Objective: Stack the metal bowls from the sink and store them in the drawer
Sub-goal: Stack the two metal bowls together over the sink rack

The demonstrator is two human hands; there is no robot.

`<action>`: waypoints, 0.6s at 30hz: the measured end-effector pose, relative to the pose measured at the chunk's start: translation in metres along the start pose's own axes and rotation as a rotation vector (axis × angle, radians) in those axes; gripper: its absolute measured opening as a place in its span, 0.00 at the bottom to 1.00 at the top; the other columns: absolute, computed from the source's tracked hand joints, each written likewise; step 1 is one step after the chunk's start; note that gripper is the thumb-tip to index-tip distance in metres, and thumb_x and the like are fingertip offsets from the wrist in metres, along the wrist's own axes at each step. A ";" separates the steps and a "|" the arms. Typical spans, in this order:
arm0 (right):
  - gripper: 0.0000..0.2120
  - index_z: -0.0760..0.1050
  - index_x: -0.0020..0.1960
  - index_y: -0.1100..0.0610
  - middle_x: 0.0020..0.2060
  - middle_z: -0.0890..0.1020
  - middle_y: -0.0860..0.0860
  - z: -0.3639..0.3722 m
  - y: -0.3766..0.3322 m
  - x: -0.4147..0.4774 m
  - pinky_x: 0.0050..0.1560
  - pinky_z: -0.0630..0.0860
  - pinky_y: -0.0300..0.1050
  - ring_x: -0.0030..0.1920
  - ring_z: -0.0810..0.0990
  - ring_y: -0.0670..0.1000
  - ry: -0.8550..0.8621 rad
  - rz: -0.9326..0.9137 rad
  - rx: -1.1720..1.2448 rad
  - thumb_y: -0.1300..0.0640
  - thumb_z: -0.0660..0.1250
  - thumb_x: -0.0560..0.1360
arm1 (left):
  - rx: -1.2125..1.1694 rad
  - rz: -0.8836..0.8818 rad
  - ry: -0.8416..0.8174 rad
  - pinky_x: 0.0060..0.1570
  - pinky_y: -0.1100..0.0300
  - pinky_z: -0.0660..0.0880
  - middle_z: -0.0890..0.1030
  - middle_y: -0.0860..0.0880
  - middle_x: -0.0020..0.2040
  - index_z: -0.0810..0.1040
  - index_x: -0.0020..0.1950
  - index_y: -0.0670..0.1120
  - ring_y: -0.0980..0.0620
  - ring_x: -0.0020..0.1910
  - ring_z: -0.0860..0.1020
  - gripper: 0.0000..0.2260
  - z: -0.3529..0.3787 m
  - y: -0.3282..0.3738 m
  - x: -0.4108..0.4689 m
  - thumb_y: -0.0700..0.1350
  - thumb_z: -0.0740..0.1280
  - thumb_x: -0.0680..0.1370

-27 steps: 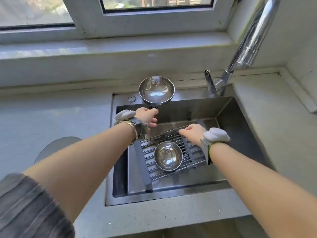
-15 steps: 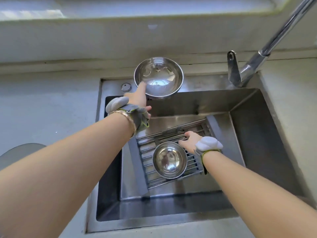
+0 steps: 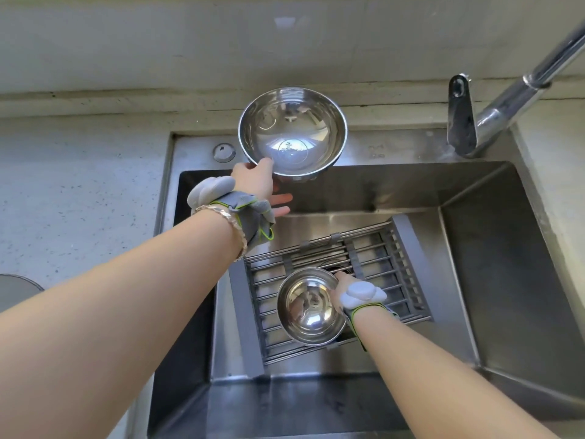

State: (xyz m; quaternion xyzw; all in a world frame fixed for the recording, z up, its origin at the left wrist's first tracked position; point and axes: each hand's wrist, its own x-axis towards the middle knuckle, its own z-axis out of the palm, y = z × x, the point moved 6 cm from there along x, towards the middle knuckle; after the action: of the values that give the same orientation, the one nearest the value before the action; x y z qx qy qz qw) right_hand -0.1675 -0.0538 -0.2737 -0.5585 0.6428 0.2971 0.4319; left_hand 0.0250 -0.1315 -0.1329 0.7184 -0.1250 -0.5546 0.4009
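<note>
A large shiny metal bowl (image 3: 292, 134) rests on the sink's back ledge, overhanging the basin. My left hand (image 3: 258, 182) grips its near rim, thumb on the edge and fingers under it. A smaller metal bowl (image 3: 308, 307) sits upright on the wire rack (image 3: 389, 264) inside the steel sink (image 3: 493, 248). My right hand (image 3: 343, 285) closes on that bowl's right rim; its fingers are mostly hidden behind the bowl and a white wrist device.
A chrome tap (image 3: 512, 90) with its lever (image 3: 460, 115) rises at the back right. A round cap (image 3: 223, 152) sits on the ledge left of the large bowl. Grey countertop (image 3: 79, 185) spreads left, with a dark round object (image 3: 15, 291) at its edge.
My left hand has taken hold of the large bowl's rim. My right hand slid from the rack bars onto the small bowl's right rim. The view came closer and tipped downward.
</note>
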 end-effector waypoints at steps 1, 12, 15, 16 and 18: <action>0.20 0.67 0.68 0.59 0.63 0.76 0.55 -0.002 0.001 -0.001 0.50 0.66 0.41 0.63 0.76 0.55 0.010 0.005 -0.012 0.61 0.59 0.76 | 0.005 0.002 -0.002 0.31 0.54 0.80 0.76 0.40 0.60 0.65 0.69 0.41 0.44 0.36 0.81 0.19 0.001 0.000 0.002 0.44 0.56 0.79; 0.23 0.66 0.66 0.53 0.56 0.79 0.58 -0.035 0.005 -0.048 0.53 0.75 0.49 0.55 0.79 0.60 0.166 -0.139 0.012 0.66 0.55 0.73 | -0.030 0.095 0.117 0.35 0.49 0.82 0.76 0.36 0.60 0.69 0.64 0.37 0.35 0.48 0.81 0.15 -0.024 -0.019 -0.029 0.34 0.56 0.78; 0.24 0.65 0.65 0.51 0.52 0.78 0.56 -0.058 0.004 -0.085 0.52 0.75 0.50 0.49 0.77 0.58 0.189 -0.229 -0.033 0.66 0.54 0.72 | 0.054 0.118 0.145 0.37 0.46 0.82 0.77 0.36 0.61 0.70 0.64 0.37 0.33 0.51 0.81 0.16 -0.047 -0.028 -0.047 0.34 0.57 0.76; 0.24 0.65 0.67 0.50 0.54 0.78 0.56 -0.064 0.003 -0.098 0.52 0.74 0.50 0.48 0.76 0.58 0.196 -0.259 -0.053 0.65 0.54 0.72 | 0.066 0.123 0.146 0.36 0.47 0.82 0.77 0.36 0.60 0.70 0.64 0.37 0.34 0.50 0.81 0.16 -0.053 -0.030 -0.053 0.34 0.57 0.77; 0.23 0.65 0.68 0.51 0.59 0.78 0.57 -0.076 -0.001 -0.125 0.53 0.73 0.48 0.53 0.77 0.59 0.238 -0.324 -0.084 0.64 0.53 0.75 | 0.097 0.132 0.142 0.38 0.48 0.83 0.77 0.37 0.59 0.69 0.65 0.38 0.34 0.48 0.81 0.17 -0.064 -0.035 -0.065 0.34 0.57 0.77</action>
State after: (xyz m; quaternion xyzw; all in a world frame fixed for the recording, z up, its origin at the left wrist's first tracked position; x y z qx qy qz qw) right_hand -0.1827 -0.0622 -0.1279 -0.7034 0.5779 0.1824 0.3714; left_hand 0.0505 -0.0401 -0.1084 0.7646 -0.1703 -0.4680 0.4090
